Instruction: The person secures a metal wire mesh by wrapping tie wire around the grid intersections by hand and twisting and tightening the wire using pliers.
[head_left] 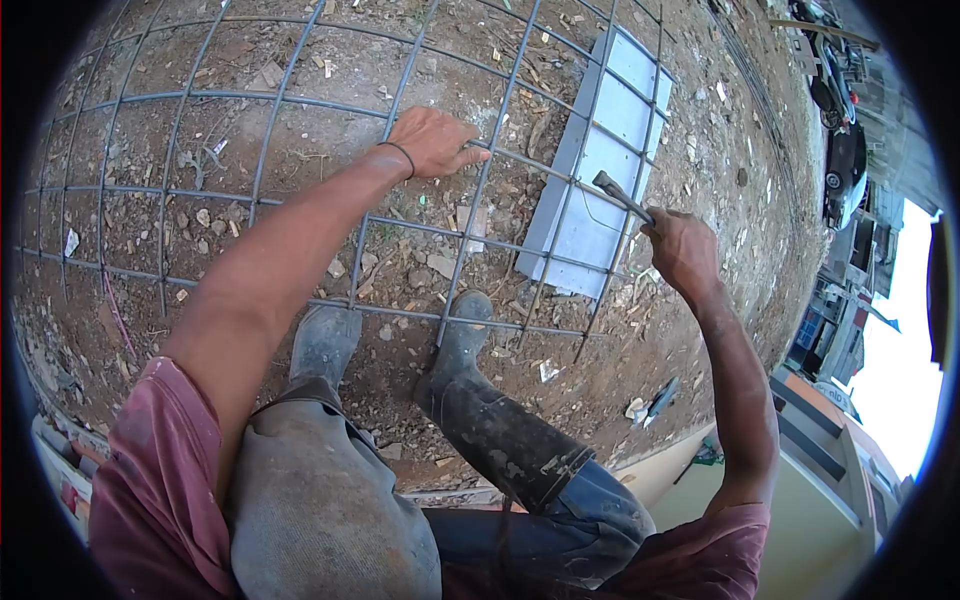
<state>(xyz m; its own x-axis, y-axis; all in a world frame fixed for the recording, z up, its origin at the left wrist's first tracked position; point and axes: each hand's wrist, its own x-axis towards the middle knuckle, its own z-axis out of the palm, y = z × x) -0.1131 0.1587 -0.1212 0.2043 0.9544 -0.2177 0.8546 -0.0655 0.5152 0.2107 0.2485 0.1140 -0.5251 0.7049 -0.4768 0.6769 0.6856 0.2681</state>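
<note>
A grid of crossed metal bars (330, 102) spans the view above the dirt ground. My left hand (432, 142) rests on the grid near its middle, fingers curled around a bar, the thumb pointing right. On the right, my right hand (682, 250) is closed on the handle of a dark metal tool (622, 194). The tool's head points up and left, over the grid's right part. Beneath that part lies a long pale grey panel or box (597, 225), with a thin wire visible on it.
Rubber boots (462, 345) stand at the grid's near edge. Rubble and wood scraps cover the ground (400, 410). Long thin bars (760, 90) lie at the upper right. Parked cars (845, 170) and a low wall (800, 500) are on the right.
</note>
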